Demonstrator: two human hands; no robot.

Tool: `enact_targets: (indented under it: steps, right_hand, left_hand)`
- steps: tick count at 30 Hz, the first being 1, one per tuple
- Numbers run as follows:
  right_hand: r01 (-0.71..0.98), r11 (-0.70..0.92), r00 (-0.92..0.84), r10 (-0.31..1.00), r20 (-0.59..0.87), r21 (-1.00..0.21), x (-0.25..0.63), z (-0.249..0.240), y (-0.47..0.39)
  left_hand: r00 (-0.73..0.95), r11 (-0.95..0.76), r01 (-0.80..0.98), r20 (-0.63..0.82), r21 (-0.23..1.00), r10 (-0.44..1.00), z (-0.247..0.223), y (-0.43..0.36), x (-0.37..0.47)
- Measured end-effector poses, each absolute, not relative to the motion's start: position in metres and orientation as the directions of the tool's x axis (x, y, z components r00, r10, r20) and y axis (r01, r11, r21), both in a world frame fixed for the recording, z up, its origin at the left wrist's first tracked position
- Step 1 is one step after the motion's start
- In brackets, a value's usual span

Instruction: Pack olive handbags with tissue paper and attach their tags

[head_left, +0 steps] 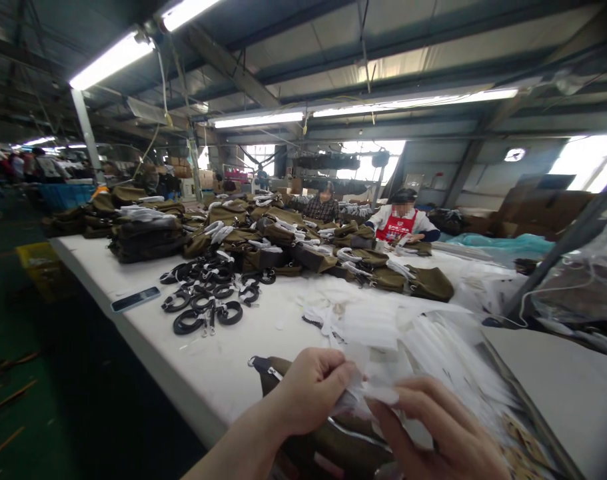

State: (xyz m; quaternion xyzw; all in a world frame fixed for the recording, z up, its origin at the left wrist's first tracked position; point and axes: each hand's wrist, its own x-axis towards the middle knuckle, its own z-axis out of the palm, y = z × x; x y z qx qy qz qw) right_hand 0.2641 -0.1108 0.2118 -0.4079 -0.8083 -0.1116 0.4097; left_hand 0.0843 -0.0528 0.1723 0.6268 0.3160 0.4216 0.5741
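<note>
My left hand (316, 387) is closed, thumb against bent fingers, on a thin white wrapping piece (356, 393). Close on its right, my right hand (433, 427) pinches the same white material between thumb and fingers; the edges are blurred. Beneath both hands lies an olive-green bag (350, 450) with a silver zipper and a dark tab with a metal ring at its left end. My hands hide much of the bag.
Coiled black straps (228, 313) and a phone (136, 299) lie on the white table (183, 373). Olive bags (283, 233) are piled behind. White wrapping sheets (448, 347) spread at right. A person in a red apron (397, 225) sits across.
</note>
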Motion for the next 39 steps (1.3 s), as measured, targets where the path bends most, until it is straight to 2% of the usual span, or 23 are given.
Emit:
enact_targets:
  steps: [2,5,8,11,15,18,20,21,23,26,29,31,33,35,37,39]
  right_hand:
    - [0.739,0.580,-0.240,0.703,0.670,-0.343,0.262,0.218,-0.100]
    - [0.734,0.485,-0.224,0.834,0.505,-0.475,0.261,0.216,-0.085]
    - [0.741,0.411,-0.202,0.891,0.407,-0.531,0.263,0.210,-0.078]
    - [0.741,0.358,-0.156,0.915,0.373,-0.568,0.264,0.207,-0.077]
    - [0.738,0.333,-0.111,0.918,0.382,-0.586,0.263,0.212,-0.079]
    - [0.646,0.330,-0.025,0.910,0.413,-0.689,0.261,0.216,-0.080]
    - [0.609,0.365,-0.080,0.911,0.404,-0.704,0.260,0.217,-0.080]
    - [0.623,0.389,-0.120,0.905,0.408,-0.679,0.260,0.216,-0.080]
    - [0.694,0.468,-0.206,0.858,0.471,-0.548,0.260,0.215,-0.081]
    - [0.765,0.613,-0.379,0.676,0.632,-0.198,0.262,0.214,-0.083]
    - [0.753,0.645,-0.564,0.533,0.631,0.129,0.264,0.214,-0.085]
    - [0.727,0.645,-0.630,0.490,0.602,0.236,0.264,0.215,-0.087]
    - [0.705,0.663,-0.649,0.463,0.604,0.250,0.263,0.216,-0.087]
    - [0.732,0.671,-0.570,0.508,0.647,0.117,0.263,0.215,-0.087]
    - [0.780,0.595,-0.342,0.662,0.666,-0.191,0.263,0.215,-0.084]
    - [0.725,0.452,-0.133,0.832,0.538,-0.519,0.263,0.217,-0.081]
  left_hand:
    - [0.455,-0.207,-0.089,0.225,0.974,0.861,0.178,-0.055,0.085]
    - [0.462,-0.251,-0.086,0.261,0.964,0.848,0.181,-0.055,0.085]
    - [0.435,-0.299,-0.069,0.298,0.952,0.849,0.181,-0.054,0.085]
    - [0.395,-0.374,0.030,0.333,0.927,0.856,0.183,-0.054,0.086]
    - [0.382,-0.385,0.090,0.325,0.918,0.865,0.182,-0.055,0.087]
    - [0.401,-0.360,0.078,0.301,0.930,0.865,0.179,-0.055,0.089]
    - [0.418,-0.360,0.061,0.303,0.931,0.856,0.178,-0.056,0.091]
    - [0.428,-0.364,0.048,0.311,0.930,0.849,0.178,-0.057,0.092]
    - [0.437,-0.376,0.025,0.328,0.926,0.838,0.178,-0.058,0.095]
    - [0.436,-0.357,0.030,0.309,0.934,0.845,0.177,-0.059,0.098]
    - [0.428,-0.306,0.054,0.255,0.950,0.867,0.173,-0.061,0.100]
    - [0.413,-0.280,0.070,0.227,0.958,0.882,0.170,-0.063,0.101]
    - [0.400,-0.264,0.090,0.208,0.960,0.893,0.170,-0.065,0.101]
    - [0.389,-0.269,0.109,0.208,0.957,0.897,0.172,-0.067,0.102]
    - [0.391,-0.282,0.137,0.210,0.950,0.896,0.176,-0.068,0.102]
    - [0.391,-0.285,0.178,0.198,0.942,0.899,0.179,-0.069,0.102]
